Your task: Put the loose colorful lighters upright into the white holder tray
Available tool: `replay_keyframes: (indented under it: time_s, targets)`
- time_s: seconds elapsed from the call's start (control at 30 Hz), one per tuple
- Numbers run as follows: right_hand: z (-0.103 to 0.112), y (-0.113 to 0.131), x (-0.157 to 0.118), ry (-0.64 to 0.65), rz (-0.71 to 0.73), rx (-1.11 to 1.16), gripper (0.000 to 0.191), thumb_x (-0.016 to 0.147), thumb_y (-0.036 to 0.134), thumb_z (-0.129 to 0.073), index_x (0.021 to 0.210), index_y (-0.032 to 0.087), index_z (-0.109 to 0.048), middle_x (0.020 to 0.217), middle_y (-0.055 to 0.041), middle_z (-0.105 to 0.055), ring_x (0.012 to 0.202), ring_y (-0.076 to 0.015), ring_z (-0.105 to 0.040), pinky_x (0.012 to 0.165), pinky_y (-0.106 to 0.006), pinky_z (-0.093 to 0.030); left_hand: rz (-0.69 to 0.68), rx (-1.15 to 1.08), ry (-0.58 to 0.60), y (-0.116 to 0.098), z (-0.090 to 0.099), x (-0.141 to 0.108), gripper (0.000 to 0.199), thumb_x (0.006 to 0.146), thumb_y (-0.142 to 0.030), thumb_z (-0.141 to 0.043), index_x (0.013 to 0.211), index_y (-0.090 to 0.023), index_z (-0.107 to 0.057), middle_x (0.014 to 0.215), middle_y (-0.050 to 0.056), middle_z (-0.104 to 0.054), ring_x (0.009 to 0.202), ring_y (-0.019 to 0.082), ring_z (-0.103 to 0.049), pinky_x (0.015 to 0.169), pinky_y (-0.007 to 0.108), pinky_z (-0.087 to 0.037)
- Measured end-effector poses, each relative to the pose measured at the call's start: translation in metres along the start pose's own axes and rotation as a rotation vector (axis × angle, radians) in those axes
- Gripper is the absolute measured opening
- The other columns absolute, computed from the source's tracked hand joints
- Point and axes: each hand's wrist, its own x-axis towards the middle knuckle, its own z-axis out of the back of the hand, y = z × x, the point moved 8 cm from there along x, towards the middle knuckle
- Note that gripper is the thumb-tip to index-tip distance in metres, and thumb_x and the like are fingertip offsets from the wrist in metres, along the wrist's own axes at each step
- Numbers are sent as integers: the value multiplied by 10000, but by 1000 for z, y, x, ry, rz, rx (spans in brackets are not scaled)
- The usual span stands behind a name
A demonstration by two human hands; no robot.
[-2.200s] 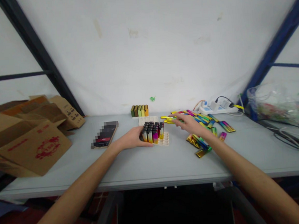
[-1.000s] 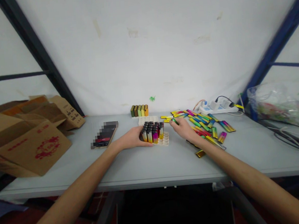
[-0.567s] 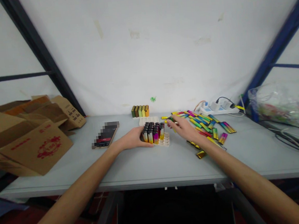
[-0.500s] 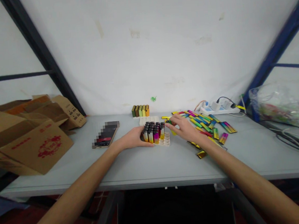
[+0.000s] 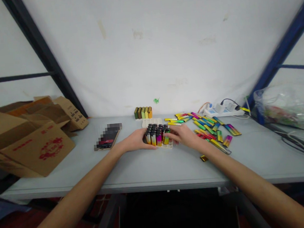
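Several lighters point(image 5: 153, 138) with black tops and shiny coloured bodies stand upright in rows in a pale tray point(image 5: 168, 146) with round holes. My left hand point(image 5: 136, 140) wraps around the left side of the group, thumb along the front. On the right side, my right hand point(image 5: 180, 134) pinches a yellow-green lighter point(image 5: 166, 140) upright against the end of the rows. Its fingertips partly cover that lighter and the tray's right holes. Loose shiny lighters point(image 5: 208, 125) lie scattered to the right of my right hand.
Behind the rows lies another pale tray point(image 5: 148, 122), with a block of upright green and yellow lighters point(image 5: 142, 113) against the wall. A phone point(image 5: 108, 136) and cardboard boxes point(image 5: 35, 144) are on the left. A power strip point(image 5: 221, 111) and plastic bag point(image 5: 282, 103) sit right.
My right hand has moved slightly left and down, bringing the yellow-green lighter from beside the tray to the rows' right end. My left hand stays in place.
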Motion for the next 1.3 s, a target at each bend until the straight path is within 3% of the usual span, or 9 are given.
replay_keyframes:
  time_s: [0.27, 0.47, 0.67, 0.87, 1.0, 1.13, 1.3]
  targets:
    - [-4, 5, -4, -11, -7, 52, 442, 1031, 581, -461, 826, 210, -587, 631, -14, -648, 566, -163, -592, 599, -265, -398, -17, -25, -2, -1, 0, 1, 866, 640, -620, -864, 1353, -189, -629, 1337, 105, -705, 1188, 348, -671, 1078, 436, -506]
    - [-16, 5, 0, 96, 29, -215, 400, 1030, 539, -504, 920, 176, -633, 685, -42, -639, 573, -159, -522, 580, -277, -287, -10, -9, -7, 0, 0, 0, 852, 639, -635, -857, 1320, -168, -646, 1310, 114, -717, 1174, 359, -678, 1058, 438, -517]
    - [12, 5, -5, 180, 13, -175, 474, 1028, 582, -477, 874, 182, -679, 734, -45, -660, 635, -161, -545, 624, -277, -330, 15, 13, 6, 4, -1, 0, 878, 639, -660, -842, 1332, -169, -619, 1339, 114, -698, 1195, 350, -661, 1069, 445, -508]
    - [64, -46, -28, 212, -278, -265, 341, 966, 502, -617, 904, 182, -719, 851, -82, -723, 722, -203, -633, 668, -309, -414, 24, 33, 8, 8, -2, 1, 848, 638, -683, -828, 1291, -176, -640, 1309, 107, -710, 1169, 355, -670, 1046, 435, -520]
    - [71, -65, -46, 370, -379, -213, 390, 857, 578, -711, 957, 202, -736, 942, -89, -740, 780, -222, -665, 678, -316, -450, 32, 34, 4, 8, -1, 1, 852, 630, -693, -827, 1280, -171, -647, 1314, 111, -707, 1176, 361, -664, 1044, 444, -519]
    - [79, -73, -60, 425, -496, -275, 546, 736, 685, -763, 975, 195, -738, 937, -99, -731, 782, -239, -658, 640, -317, -439, 28, 37, 25, 4, -1, 1, 885, 639, -698, -822, 1311, -156, -628, 1330, 123, -698, 1195, 361, -657, 1059, 437, -509]
    - [72, -78, -73, 581, -593, -341, 379, 749, 583, -785, 784, 206, -755, 786, -66, -716, 684, -209, -613, 592, -303, -372, 36, 52, 23, 6, -2, 1, 886, 639, -704, -820, 1299, -146, -628, 1320, 134, -701, 1183, 361, -661, 1041, 444, -518]
